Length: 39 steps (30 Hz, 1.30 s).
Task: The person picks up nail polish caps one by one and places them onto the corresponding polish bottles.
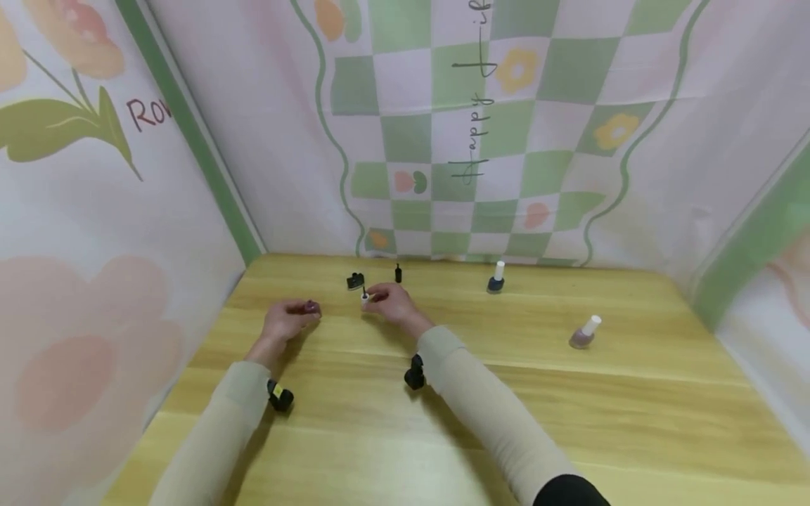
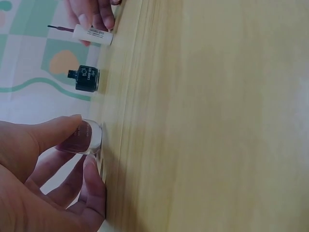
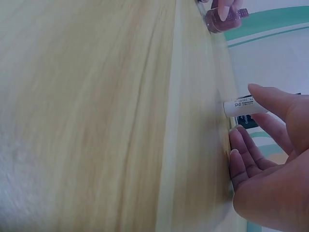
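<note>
My left hand [image 1: 286, 322] pinches a small mauve nail polish bottle [image 2: 79, 137] between thumb and fingers, low over the wooden table. Its bare neck, without a cap, shows in the right wrist view. Right of it, my right hand [image 1: 394, 303] pinches a white nail polish cap [image 3: 240, 106] by its side. The cap is upright, its flat end at the tabletop and its dark brush [image 2: 60, 28] pointing up. Just behind, between the two hands, stands an uncapped dark nail polish bottle [image 2: 87, 79]. A black cap [image 1: 398, 275] stands brush-up beyond my right hand.
A dark blue polish bottle [image 1: 496, 284] with a white cap stands at the back, right of centre. Further right and nearer is a capped mauve bottle [image 1: 582, 337]. A patterned cloth [image 1: 411, 140] hangs along the back edge of the wooden table [image 1: 354, 436].
</note>
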Motion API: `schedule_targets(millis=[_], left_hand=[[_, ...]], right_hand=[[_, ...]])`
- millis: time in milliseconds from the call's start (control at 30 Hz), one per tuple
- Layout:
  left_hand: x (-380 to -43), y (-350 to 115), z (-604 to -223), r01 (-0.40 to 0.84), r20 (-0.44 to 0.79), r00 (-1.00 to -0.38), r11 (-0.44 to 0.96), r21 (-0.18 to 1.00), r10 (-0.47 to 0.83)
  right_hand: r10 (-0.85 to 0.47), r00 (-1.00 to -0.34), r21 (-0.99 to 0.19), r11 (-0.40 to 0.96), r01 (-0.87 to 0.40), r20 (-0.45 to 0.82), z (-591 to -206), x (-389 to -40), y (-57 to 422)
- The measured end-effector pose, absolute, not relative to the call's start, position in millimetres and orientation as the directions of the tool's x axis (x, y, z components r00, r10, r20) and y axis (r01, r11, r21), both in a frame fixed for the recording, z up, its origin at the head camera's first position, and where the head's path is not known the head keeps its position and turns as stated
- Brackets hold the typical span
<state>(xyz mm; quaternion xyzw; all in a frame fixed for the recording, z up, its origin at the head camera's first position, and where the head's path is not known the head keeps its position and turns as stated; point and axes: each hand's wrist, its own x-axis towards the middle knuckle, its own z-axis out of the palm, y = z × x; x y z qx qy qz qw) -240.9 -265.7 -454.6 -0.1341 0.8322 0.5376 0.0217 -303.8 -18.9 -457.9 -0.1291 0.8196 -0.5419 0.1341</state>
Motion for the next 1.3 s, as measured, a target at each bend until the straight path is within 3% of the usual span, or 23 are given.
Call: schedule_targets(millis=[400,1100,1300], left_hand=[[-238,-265,-452,-0.301,-0.226,-0.949,0.421,0.856,-0.219],[-237,-263,-449,-0.298,-0.225,-0.951,0.433,0.851,-0.211],[-236,-258,-448,-0.272,-0.201,-0.958,0.431,0.860,-0.203]], right_hand=[[-0.338,-0.939,-0.931,0.358,-0.074,-0.056,-458,-299,-23],[-0.228,-0.971,-0.921,0.390,-0.025,-0.070,-459,-298,-27],[-0.252,-0.966,-0.928,0.370,-0.046,-0.053,-456,-295,-18]])
